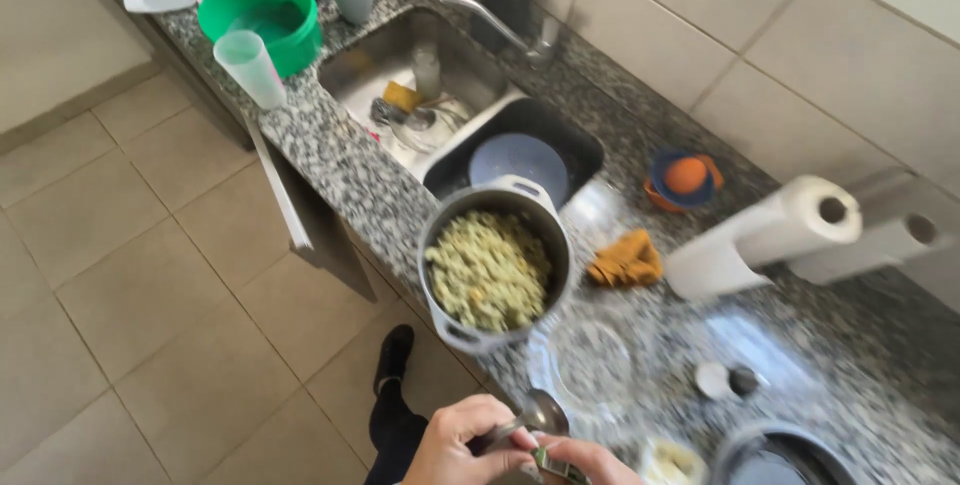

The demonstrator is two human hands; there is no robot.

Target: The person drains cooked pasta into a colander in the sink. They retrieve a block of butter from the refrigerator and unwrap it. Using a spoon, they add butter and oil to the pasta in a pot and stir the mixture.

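My left hand [458, 442] is at the bottom edge, closed on the handle of a metal spoon [543, 412] whose bowl points up toward the counter. My right hand [592, 462] is beside it, fingers pinching a small green and white item [556, 466] that I cannot make out. Just above the hands an empty clear glass bowl [590, 363] stands on the speckled granite counter [350, 180]. Left of it, a grey two-handled pot [446, 317] full of pale green-yellow chopped food sits at the counter's front edge.
Behind the pot is a dark tub [580, 145] holding a blue plate, then a steel sink [380, 55] with dishes and a tap [490, 17]. A green bowl [262, 15], cups, an orange cloth [625, 260] and two paper towel rolls [770, 235] lie around. The tiled floor is left.
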